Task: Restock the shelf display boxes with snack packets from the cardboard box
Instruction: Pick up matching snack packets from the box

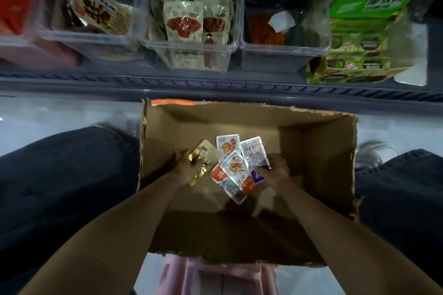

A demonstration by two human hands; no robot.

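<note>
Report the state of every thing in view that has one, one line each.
Cardboard box: open on top, edges torn, nearly empty.
Gold packet: held in the left hand, inside the box.
Orange-and-white packets: fanned out, held with a purple packet by the right hand.
Middle clear bin: open, partly stocked, packets upright.
Green display box: flap open.
</note>
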